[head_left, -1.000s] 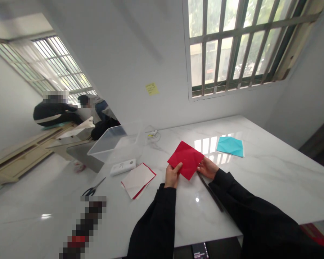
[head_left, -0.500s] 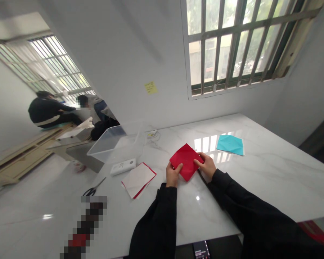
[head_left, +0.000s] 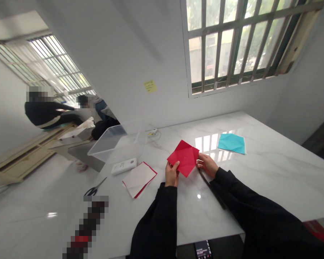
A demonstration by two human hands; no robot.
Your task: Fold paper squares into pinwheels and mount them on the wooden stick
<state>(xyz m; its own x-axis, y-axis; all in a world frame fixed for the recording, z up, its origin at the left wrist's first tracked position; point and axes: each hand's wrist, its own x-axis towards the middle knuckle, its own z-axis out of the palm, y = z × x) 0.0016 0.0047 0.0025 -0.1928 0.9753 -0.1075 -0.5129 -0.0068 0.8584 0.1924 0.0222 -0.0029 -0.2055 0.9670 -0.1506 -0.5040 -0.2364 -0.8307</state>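
- A seated person (head_left: 44, 113), far left of the red sheet (head_left: 183, 158).
- Scissors (head_left: 96, 188) on the marbled table (head_left: 272, 172), left of the sheet.
- White-topped papers (head_left: 139, 180), nearer its left.
- Left hand (head_left: 171, 175) pinches its lower-left edge, keeping it above the table.
- Right hand (head_left: 208, 166) has slid off its face to the right corner, exposing more paper; whether it grips, I cannot tell.
- Blue paper (head_left: 231, 143), to its right; barred window (head_left: 218, 27) above.
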